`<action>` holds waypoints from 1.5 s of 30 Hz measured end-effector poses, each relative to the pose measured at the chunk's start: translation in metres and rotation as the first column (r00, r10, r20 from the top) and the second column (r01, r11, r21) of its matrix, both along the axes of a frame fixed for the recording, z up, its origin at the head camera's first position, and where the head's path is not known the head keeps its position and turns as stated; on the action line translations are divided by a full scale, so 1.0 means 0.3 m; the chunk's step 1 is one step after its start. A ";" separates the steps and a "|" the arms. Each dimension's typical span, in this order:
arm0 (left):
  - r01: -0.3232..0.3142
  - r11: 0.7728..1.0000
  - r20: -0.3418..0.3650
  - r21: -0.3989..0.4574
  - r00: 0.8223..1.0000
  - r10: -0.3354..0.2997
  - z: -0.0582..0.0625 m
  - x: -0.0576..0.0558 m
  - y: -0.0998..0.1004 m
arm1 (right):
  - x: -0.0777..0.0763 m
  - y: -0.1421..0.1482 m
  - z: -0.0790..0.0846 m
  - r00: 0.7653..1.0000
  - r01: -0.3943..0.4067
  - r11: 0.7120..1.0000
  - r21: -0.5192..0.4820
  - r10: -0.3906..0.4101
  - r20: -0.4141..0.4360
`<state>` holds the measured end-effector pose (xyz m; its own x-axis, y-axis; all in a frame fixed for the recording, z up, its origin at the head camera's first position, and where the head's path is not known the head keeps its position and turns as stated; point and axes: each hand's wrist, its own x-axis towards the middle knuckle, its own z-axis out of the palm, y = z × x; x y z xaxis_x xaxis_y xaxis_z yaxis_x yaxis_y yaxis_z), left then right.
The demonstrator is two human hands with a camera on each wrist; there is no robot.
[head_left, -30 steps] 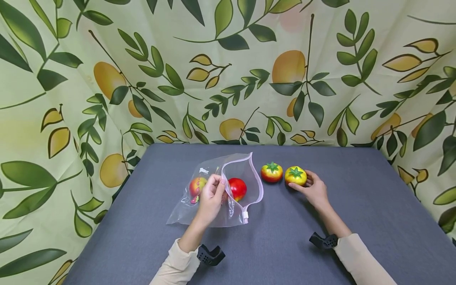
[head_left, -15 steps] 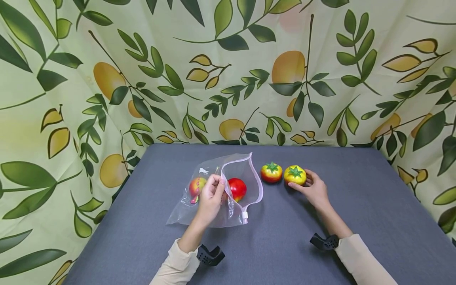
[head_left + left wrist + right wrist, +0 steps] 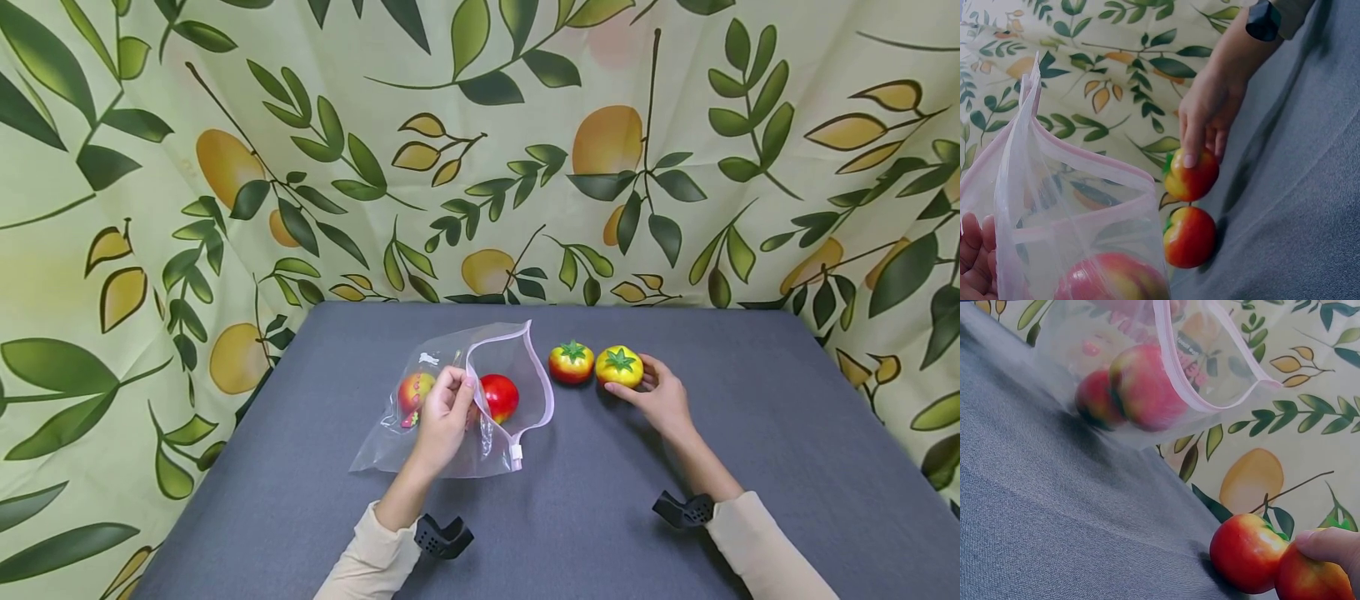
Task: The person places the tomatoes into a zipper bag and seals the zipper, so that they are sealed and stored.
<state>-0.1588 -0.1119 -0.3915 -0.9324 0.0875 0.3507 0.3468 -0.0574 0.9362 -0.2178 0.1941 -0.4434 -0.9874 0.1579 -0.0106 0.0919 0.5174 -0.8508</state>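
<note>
My left hand (image 3: 442,421) pinches the pink-trimmed mouth of a clear slider zip bag (image 3: 378,457), which gapes toward the right. Inside it lie a glossy red fruit (image 3: 501,397) and, deeper in, a yellow-red fruit (image 3: 413,390), partly behind printed decoration. To the right of the bag, my right hand (image 3: 666,403) grips a yellow-red toy tomato (image 3: 618,367) with a green star-shaped calyx, thumb at the front and fingers behind. Just left of that is a similar tomato (image 3: 571,367); in the right wrist view the held tomato (image 3: 1315,579) overlaps this neighbour (image 3: 1247,550).
A dark grey cloth-covered table (image 3: 585,517) spreads around the bag and tomatoes. Behind it hangs a pale curtain (image 3: 540,208) printed with leaves and orange fruit. Black wrist mounts (image 3: 444,537) sit at both sleeve cuffs.
My right hand has shifted the gripped tomato slightly leftward, nearer the other tomato. My left hand and the bag stay in place.
</note>
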 end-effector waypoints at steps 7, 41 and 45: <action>-0.006 1.000 0.005 0.003 1.000 0.006 -0.002 -0.002 0.001 | 0.002 -0.001 0.005 1.000 -0.004 1.000 -0.001 0.004 0.006; 0.001 1.000 0.008 0.004 1.000 -0.001 -0.002 -0.001 -0.001 | 0.032 -0.017 0.045 0.997 -0.064 0.998 -0.010 0.064 -0.039; -0.001 1.000 0.010 0.004 1.000 0.001 -0.001 -0.001 -0.002 | 0.038 -0.023 0.057 0.996 -0.081 0.997 -0.015 0.081 -0.028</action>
<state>-0.1590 -0.1124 -0.3918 -0.9359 0.0852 0.3419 0.3377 -0.0609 0.9393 -0.2065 0.1871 -0.4261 -0.9969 0.0776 0.0147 0.0269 0.5087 -0.8605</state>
